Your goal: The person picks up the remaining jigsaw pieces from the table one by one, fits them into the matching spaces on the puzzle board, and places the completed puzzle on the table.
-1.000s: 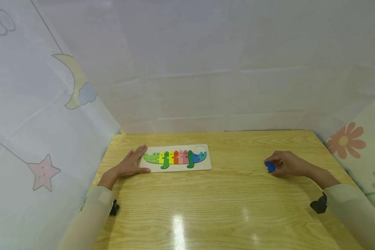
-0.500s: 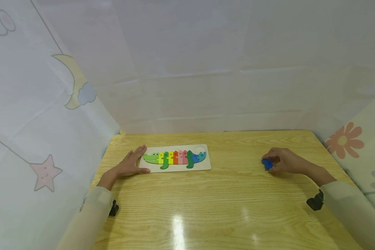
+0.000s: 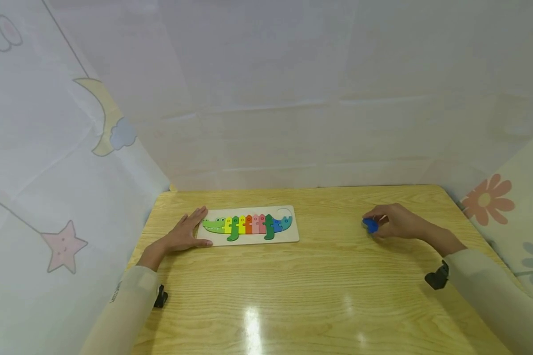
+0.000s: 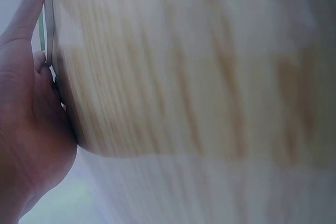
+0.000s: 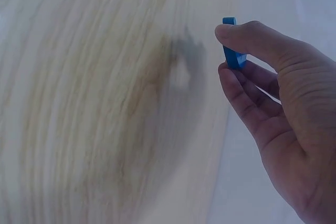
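A pale wooden puzzle board [image 3: 248, 240] lies flat on the table with a colourful crocodile of several interlocking pieces in it. At the tail's upper end, a curved outline shows bare wood. My left hand [image 3: 183, 235] rests at the board's left end, fingers spread, with the thumb along the near edge and fingertips at the far corner. Over to the right, my right hand [image 3: 395, 222] pinches a small blue puzzle piece [image 3: 370, 225] between thumb and fingers. In the right wrist view, this blue puzzle piece [image 5: 231, 56] is seen edge-on, held above the table.
The wooden table [image 3: 311, 291] has rounded far corners. A pale cloth backdrop [image 3: 266, 123] stands along its far edge and both sides, printed with a moon, a star and flowers. A dark wrist mount [image 3: 438, 277] sits under the right sleeve.
My right hand has moved left and slightly away from me, carrying the blue puzzle piece toward the board. The left hand stays at the board's left end.
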The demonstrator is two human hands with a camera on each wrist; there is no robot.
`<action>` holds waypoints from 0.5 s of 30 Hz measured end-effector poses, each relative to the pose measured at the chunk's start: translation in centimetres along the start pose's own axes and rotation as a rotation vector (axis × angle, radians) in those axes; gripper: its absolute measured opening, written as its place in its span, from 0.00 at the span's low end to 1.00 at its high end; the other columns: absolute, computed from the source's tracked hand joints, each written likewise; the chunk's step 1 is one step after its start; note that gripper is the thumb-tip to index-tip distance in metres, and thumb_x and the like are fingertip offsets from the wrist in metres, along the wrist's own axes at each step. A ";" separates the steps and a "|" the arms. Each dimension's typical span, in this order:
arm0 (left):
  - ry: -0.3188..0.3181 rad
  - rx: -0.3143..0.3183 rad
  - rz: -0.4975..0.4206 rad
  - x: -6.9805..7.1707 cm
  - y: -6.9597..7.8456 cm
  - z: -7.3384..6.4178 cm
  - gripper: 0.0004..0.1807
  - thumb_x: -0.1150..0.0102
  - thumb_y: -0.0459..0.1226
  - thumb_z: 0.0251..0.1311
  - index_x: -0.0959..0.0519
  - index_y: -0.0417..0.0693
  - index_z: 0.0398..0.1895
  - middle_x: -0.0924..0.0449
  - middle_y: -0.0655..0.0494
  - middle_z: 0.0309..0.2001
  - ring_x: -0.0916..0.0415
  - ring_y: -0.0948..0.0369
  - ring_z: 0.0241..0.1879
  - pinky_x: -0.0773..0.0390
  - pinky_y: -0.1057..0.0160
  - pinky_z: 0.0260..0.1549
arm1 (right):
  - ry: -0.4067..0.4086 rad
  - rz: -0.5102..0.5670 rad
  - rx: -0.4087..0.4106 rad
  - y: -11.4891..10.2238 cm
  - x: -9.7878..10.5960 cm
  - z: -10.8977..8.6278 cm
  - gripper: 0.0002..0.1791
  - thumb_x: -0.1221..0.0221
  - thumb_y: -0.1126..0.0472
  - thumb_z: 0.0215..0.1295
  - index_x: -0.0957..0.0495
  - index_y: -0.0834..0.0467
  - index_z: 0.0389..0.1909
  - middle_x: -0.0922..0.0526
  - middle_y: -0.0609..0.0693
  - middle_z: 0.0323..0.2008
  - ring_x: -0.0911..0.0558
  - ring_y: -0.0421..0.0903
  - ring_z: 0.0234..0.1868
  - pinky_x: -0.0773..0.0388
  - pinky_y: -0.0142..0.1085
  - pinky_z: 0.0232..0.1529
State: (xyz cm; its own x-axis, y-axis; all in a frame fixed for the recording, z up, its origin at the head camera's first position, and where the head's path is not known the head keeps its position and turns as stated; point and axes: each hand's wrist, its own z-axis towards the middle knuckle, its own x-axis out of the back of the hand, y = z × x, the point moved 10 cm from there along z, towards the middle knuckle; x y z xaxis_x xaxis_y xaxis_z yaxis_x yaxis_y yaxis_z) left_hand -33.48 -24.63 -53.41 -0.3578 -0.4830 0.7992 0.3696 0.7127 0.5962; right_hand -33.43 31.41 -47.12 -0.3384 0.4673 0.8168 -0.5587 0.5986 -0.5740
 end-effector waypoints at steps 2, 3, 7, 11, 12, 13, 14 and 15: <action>0.001 -0.001 -0.003 0.0 -0.1 0.1 0.65 0.29 0.60 0.63 0.57 0.38 0.87 0.63 0.38 0.86 0.67 0.40 0.85 0.70 0.32 0.78 | -0.011 -0.019 -0.014 -0.1 0.0 0.4 0.29 0.23 0.66 0.59 0.18 0.69 0.61 0.14 0.60 0.52 0.12 0.53 0.46 0.11 0.44 0.46; 0.000 0.001 -0.006 0.0 -0.1 0.1 0.65 0.28 0.60 0.62 0.57 0.38 0.87 0.63 0.39 0.86 0.67 0.40 0.85 0.71 0.33 0.78 | -0.014 -0.025 -0.017 -0.2 0.1 0.6 0.29 0.23 0.66 0.60 0.18 0.69 0.61 0.14 0.60 0.52 0.12 0.53 0.46 0.12 0.45 0.46; 0.011 -0.015 -0.029 0.2 0.4 0.1 0.65 0.27 0.58 0.61 0.56 0.35 0.86 0.62 0.35 0.85 0.67 0.37 0.84 0.71 0.30 0.77 | -0.020 -0.037 -0.005 -0.9 0.5 1.3 0.28 0.23 0.66 0.60 0.18 0.68 0.62 0.14 0.57 0.51 0.12 0.54 0.46 0.12 0.46 0.46; 0.016 -0.026 -0.013 0.2 0.5 0.0 0.65 0.28 0.59 0.62 0.56 0.35 0.86 0.62 0.35 0.86 0.66 0.38 0.84 0.69 0.30 0.77 | -0.009 -0.006 0.053 -1.9 0.8 2.0 0.28 0.24 0.70 0.59 0.18 0.70 0.60 0.14 0.56 0.49 0.12 0.55 0.45 0.11 0.48 0.45; 0.017 -0.026 -0.009 0.2 0.4 0.0 0.65 0.28 0.59 0.62 0.56 0.35 0.86 0.62 0.35 0.86 0.66 0.39 0.84 0.69 0.31 0.77 | -0.005 -0.001 0.068 -2.1 0.8 2.2 0.27 0.24 0.71 0.59 0.18 0.70 0.60 0.14 0.55 0.48 0.12 0.55 0.45 0.11 0.48 0.45; 0.019 -0.027 -0.005 0.2 0.4 0.0 0.64 0.29 0.60 0.63 0.56 0.36 0.86 0.61 0.36 0.86 0.66 0.39 0.85 0.69 0.31 0.77 | -0.002 0.006 0.079 -2.2 0.8 2.4 0.27 0.24 0.71 0.59 0.18 0.70 0.60 0.14 0.55 0.48 0.12 0.54 0.45 0.11 0.48 0.45; 0.021 -0.032 -0.006 0.2 0.4 0.0 0.64 0.29 0.60 0.63 0.56 0.35 0.86 0.61 0.36 0.86 0.66 0.39 0.85 0.69 0.31 0.77 | 0.000 0.005 0.088 -2.3 0.8 2.6 0.27 0.24 0.72 0.58 0.18 0.70 0.60 0.14 0.55 0.48 0.12 0.54 0.45 0.11 0.48 0.45; 0.020 -0.031 -0.010 0.2 0.4 0.1 0.64 0.28 0.59 0.62 0.56 0.35 0.86 0.61 0.35 0.85 0.66 0.39 0.84 0.69 0.30 0.77 | 0.002 -0.004 0.094 -2.4 0.8 2.8 0.27 0.24 0.72 0.58 0.18 0.70 0.60 0.14 0.54 0.48 0.12 0.53 0.45 0.11 0.47 0.45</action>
State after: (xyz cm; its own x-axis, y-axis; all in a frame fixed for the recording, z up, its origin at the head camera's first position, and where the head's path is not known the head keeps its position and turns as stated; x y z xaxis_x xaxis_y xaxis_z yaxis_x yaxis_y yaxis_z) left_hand -33.47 -24.43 -53.03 -0.3443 -0.5008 0.7942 0.3921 0.6919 0.6063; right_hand -34.49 28.56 -44.93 -0.3350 0.4663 0.8187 -0.6285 0.5368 -0.5629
